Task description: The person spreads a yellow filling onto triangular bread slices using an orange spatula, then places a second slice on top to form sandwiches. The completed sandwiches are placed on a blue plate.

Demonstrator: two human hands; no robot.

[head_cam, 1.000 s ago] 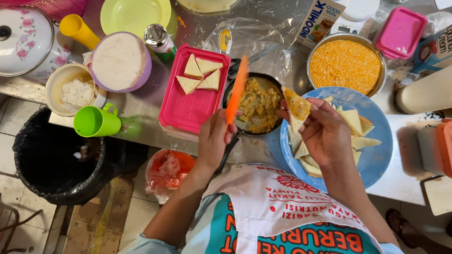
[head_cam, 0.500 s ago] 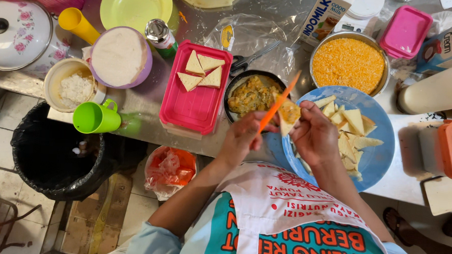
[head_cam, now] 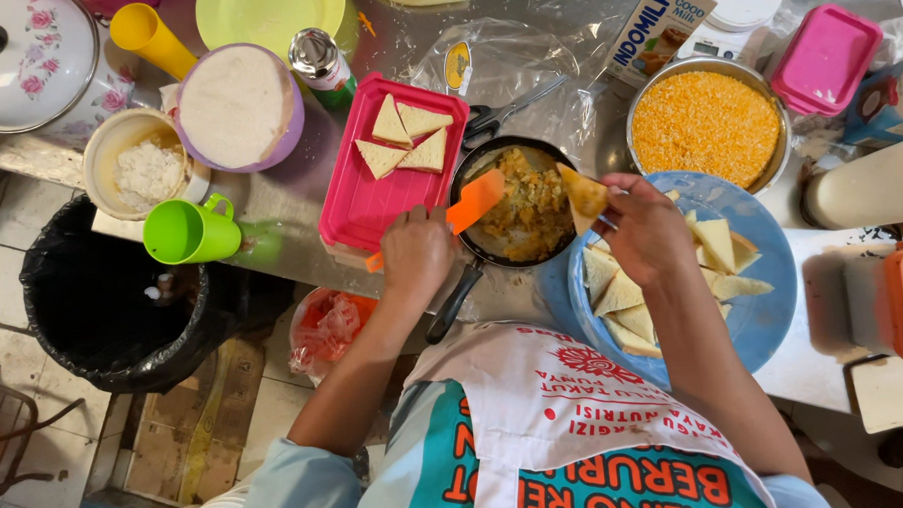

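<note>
Nearest to the person, the left hand [head_cam: 417, 251] is closed around an orange spatula [head_cam: 473, 202], and its blade reaches over the black pan [head_cam: 469, 240] of yellow filling. The right hand [head_cam: 650, 231] grips a folded pastry triangle [head_cam: 582, 195] just above the rim of the pan. Below this hand, more triangles lie on the blue plate [head_cam: 770, 315]. Beyond the pan, a pink tray [head_cam: 373, 206] carries three triangles, and further away stands a metal bowl of orange crumbs [head_cam: 706, 123].
</note>
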